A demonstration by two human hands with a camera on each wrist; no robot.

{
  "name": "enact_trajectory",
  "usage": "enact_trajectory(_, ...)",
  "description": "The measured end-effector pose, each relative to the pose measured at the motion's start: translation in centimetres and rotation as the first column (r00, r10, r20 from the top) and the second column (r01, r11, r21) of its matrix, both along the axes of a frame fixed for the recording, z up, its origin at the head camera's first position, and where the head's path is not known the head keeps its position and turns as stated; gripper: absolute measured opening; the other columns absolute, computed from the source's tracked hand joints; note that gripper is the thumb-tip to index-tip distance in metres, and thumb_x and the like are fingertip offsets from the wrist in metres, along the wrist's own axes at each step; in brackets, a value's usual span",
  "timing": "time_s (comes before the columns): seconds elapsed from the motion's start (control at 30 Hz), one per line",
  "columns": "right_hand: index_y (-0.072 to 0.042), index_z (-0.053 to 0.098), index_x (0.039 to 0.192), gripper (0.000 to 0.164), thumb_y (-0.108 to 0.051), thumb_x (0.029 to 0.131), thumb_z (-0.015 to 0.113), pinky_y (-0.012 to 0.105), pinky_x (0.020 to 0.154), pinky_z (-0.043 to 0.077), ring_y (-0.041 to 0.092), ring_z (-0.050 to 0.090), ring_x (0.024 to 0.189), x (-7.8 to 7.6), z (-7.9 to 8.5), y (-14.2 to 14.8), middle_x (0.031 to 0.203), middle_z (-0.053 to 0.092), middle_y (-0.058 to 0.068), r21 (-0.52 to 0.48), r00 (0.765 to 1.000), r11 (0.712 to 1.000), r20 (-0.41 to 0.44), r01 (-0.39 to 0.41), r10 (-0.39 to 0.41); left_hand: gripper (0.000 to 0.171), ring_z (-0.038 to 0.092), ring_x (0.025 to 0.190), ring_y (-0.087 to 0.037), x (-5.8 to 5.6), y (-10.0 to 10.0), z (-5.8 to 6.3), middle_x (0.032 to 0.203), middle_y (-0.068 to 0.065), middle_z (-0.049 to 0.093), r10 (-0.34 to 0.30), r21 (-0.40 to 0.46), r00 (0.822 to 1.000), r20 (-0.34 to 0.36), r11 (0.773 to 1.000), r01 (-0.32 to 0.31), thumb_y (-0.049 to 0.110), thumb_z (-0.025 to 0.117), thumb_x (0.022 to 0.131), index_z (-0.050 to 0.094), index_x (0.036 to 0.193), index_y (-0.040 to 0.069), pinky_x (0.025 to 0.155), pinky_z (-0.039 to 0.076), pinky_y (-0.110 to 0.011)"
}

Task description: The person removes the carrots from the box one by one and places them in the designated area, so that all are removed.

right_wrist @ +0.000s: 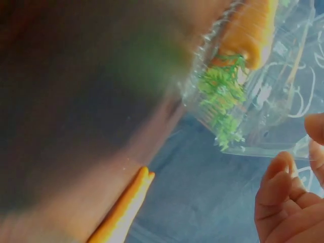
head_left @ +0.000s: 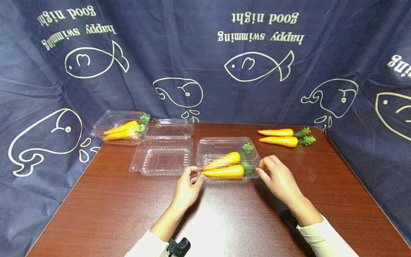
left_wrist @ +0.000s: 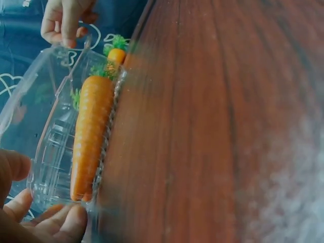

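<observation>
A clear plastic clamshell box [head_left: 213, 145] sits in front of me, its lid lowered over the base but standing apart from it in the left wrist view. Inside lie two orange carrots with green tops, the front carrot [head_left: 224, 171] and the rear carrot [head_left: 226, 159]. My left hand [head_left: 187, 191] holds the box's near left corner, thumb and fingers [left_wrist: 71, 223] around the edge. At the right end, my right hand [head_left: 280, 180] pinches the lid's corner between thumb and fingers [right_wrist: 278, 177].
An open, empty clamshell box [head_left: 163, 157] stands to the left. Behind it at the far left is a closed box [head_left: 106, 123] with carrots. Two loose carrots [head_left: 278, 141] lie at the back right. A dark blue printed curtain [head_left: 205, 43] surrounds the brown table [head_left: 128, 214].
</observation>
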State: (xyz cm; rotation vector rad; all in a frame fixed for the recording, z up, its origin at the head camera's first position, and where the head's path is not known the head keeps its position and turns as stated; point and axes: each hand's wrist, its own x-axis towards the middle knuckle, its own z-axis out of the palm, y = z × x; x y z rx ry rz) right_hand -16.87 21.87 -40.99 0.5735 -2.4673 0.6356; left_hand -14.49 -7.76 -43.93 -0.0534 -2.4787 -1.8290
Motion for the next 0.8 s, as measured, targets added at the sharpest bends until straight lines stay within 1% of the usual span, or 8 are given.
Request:
enact_trajectory(0.13,-0.011,0.057,0.086,0.021,-0.004,0.082,0.077,0.037,0.059,0.041,0.014,0.047,0.068,0.0,0.5,-0.1,0.086,0.055,0.002,-0.017,1.0,1.0,0.002,0.01,-0.01,0.034,0.054,0.126,-0.037,-0.2,-0.1,-0.1,0.134,-0.021,0.056,-0.028,0.029,0.999,-0.029,0.999,0.028,0.011,0.061,0.097,0.055,0.128,-0.001,0.104,0.043,-0.042)
enact_trajectory(0.3,-0.01,0.058,0.083,0.021,-0.003,0.081,0.077,0.037,0.06,0.04,0.014,0.047,0.069,-0.3,1.2,-0.1,0.083,0.055,0.002,-0.032,0.999,0.999,-0.032,-0.01,0.009,0.04,0.046,0.133,-0.038,-0.6,-0.3,-0.4,0.142,-0.023,0.05,-0.067,0.103,0.998,-0.01,0.992,0.068,0.006,0.059,0.095,0.053,0.133,-0.002,0.108,0.038,-0.043)
enact_trajectory(0.4,-0.009,0.058,0.082,0.022,0.0,0.078,0.078,0.03,0.063,0.04,0.016,0.052,0.074,-0.6,1.5,0.1,0.086,0.057,0.005,-0.075,0.998,0.997,-0.053,-0.031,0.027,0.04,0.047,0.132,-0.038,-0.8,-0.4,-0.5,0.142,-0.022,0.05,-0.078,0.111,0.997,-0.007,0.991,0.079,0.006,0.059,0.095,0.053,0.133,-0.002,0.108,0.039,-0.043)
enact_trajectory(0.43,-0.009,0.058,0.082,0.022,0.001,0.078,0.078,0.028,0.064,0.041,0.017,0.054,0.075,-0.6,1.7,0.1,0.089,0.059,0.006,-0.092,0.998,0.995,-0.055,-0.036,0.031,0.04,0.047,0.132,-0.037,-0.8,-0.5,-0.5,0.142,-0.021,0.05,-0.082,0.11,0.997,-0.004,0.991,0.082,0.007,0.059,0.094,0.053,0.133,-0.002,0.108,0.039,-0.043)
enact_trajectory(0.57,-0.01,0.058,0.08,0.023,0.003,0.079,0.077,0.017,0.071,0.04,0.024,0.062,0.089,-0.9,2.2,0.1,0.107,0.066,0.013,-0.176,0.999,0.983,-0.032,-0.048,0.043,0.04,0.055,0.123,-0.034,-0.8,-0.9,-0.7,0.141,-0.02,0.051,-0.114,0.107,0.993,0.015,0.988,0.112,0.008,0.059,0.095,0.053,0.133,0.0,0.099,0.048,-0.04)
enact_trajectory(0.63,-0.01,0.058,0.08,0.022,0.004,0.08,0.076,0.016,0.077,0.04,0.029,0.064,0.097,-0.9,2.5,0.1,0.113,0.067,0.014,-0.224,0.999,0.973,-0.005,-0.047,0.047,0.04,0.057,0.12,-0.032,-0.7,-1.1,-0.6,0.142,-0.019,0.05,-0.133,0.107,0.991,0.03,0.986,0.129,0.009,0.059,0.096,0.052,0.134,0.001,0.096,0.05,-0.039)
enact_trajectory(0.7,-0.009,0.058,0.081,0.021,0.004,0.082,0.075,0.014,0.083,0.039,0.029,0.063,0.103,-1.0,2.8,0.1,0.113,0.068,0.014,-0.263,0.999,0.964,0.019,-0.041,0.048,0.04,0.057,0.12,-0.033,-0.6,-1.2,-0.6,0.142,-0.018,0.05,-0.149,0.105,0.988,0.046,0.984,0.144,0.009,0.058,0.096,0.052,0.135,0.002,0.095,0.051,-0.04)
enact_trajectory(0.8,-0.006,0.058,0.082,0.018,0.004,0.083,0.072,0.017,0.083,0.039,0.022,0.062,0.101,-1.0,3.2,0.1,0.108,0.069,0.015,-0.304,0.997,0.952,0.06,-0.023,0.044,0.039,0.053,0.124,-0.037,-0.6,-1.4,-0.6,0.14,-0.02,0.051,-0.156,0.096,0.987,0.042,0.984,0.152,0.009,0.059,0.096,0.052,0.134,0.0,0.1,0.047,-0.043)
